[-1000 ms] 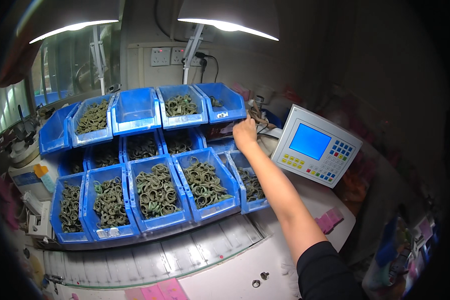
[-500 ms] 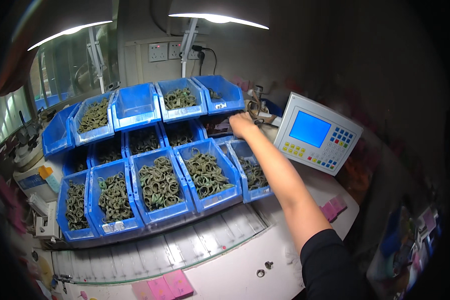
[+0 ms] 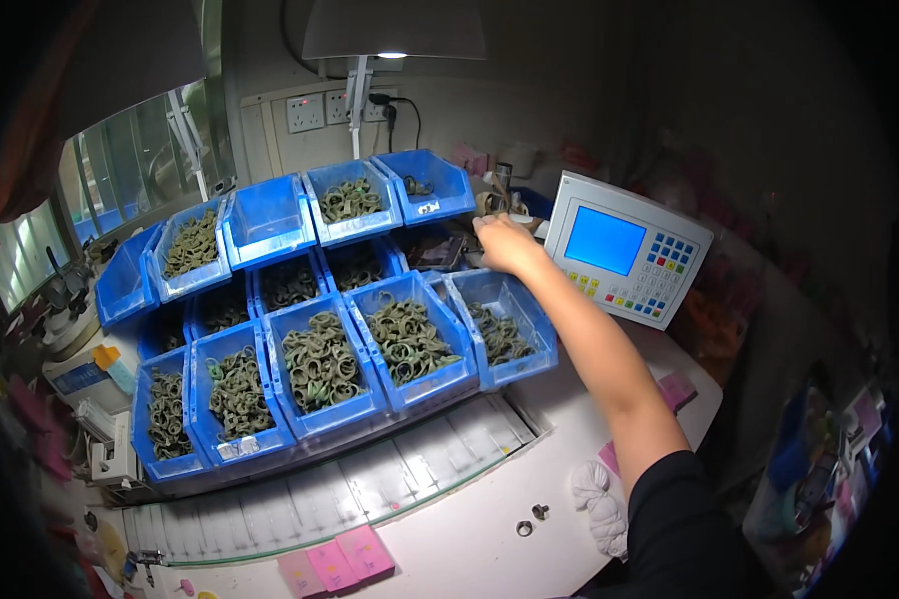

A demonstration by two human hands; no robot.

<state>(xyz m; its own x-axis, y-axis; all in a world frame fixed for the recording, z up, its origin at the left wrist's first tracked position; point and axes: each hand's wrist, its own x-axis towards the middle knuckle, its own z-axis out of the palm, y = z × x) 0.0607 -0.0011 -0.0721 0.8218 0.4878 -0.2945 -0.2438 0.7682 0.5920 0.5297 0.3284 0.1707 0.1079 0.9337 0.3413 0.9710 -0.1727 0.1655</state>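
My right hand (image 3: 509,245) reaches across the bench, just right of the upper blue bins and beside the control panel (image 3: 619,248). Its fingers are curled together and hide whatever they hold, if anything. Small items and a metal cylinder (image 3: 503,174) crowd the spot behind it. Below the hand, a blue bin (image 3: 541,339) carries a loose layer of dull greenish metal rings (image 3: 501,334). Along the far left edge, next to a lamp shade (image 3: 130,75), a dark reddish shape (image 3: 32,165) could be my left hand; shadow hides its fingers.
Tiered blue bins (image 3: 270,250) hold many rings. A curved glass-edged panel (image 3: 350,489) fronts them. On the white bench lie pink pads (image 3: 335,564), two small metal pieces (image 3: 525,528) and a white bundle (image 3: 599,509). Another lamp (image 3: 395,30) overhangs the back.
My right hand has shifted slightly right, and more of the right-hand front bin shows. The left lamp shade is tilted lower, its lit edge gone from sight. The view has shifted slightly.
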